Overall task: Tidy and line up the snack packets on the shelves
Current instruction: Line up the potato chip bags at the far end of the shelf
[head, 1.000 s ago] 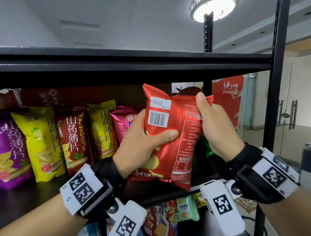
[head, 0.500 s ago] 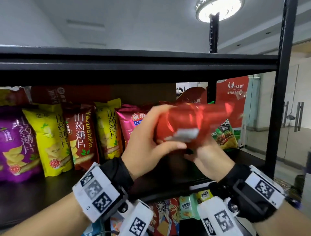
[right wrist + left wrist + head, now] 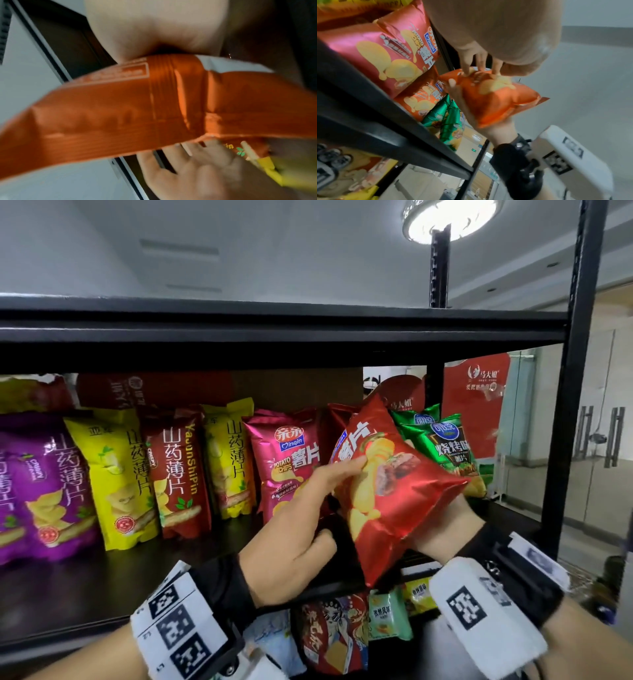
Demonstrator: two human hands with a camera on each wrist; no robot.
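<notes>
Shelf (image 3: pixel 102 583): two green packets (image 3: pixel 448 446) (upright); right hand (image 3: pixel 445 529) grips one red packet (image 3: pixel 394 484), left hand (image 3: pixel 291 542) presses flat.

Left hand (image 3: pixel 291 529) extends, fingers straight (thumb apart); right hand (image 3: pixel 442 525) grips underneath.

On the 2 wrists sit black bands (image 3: pixel 222 587) bearing white blocks (image 3: pixel 479 611) with black, seemingly QR-like squares.

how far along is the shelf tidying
Done: yam-chip packets and the pink potato chips packet stand upright in a row. In hand: the right hand holds a tilted red chip packet, left hand touching its front, beside the green packets. Left: stand it upright; lower-shelf packets look jumbled.
</notes>
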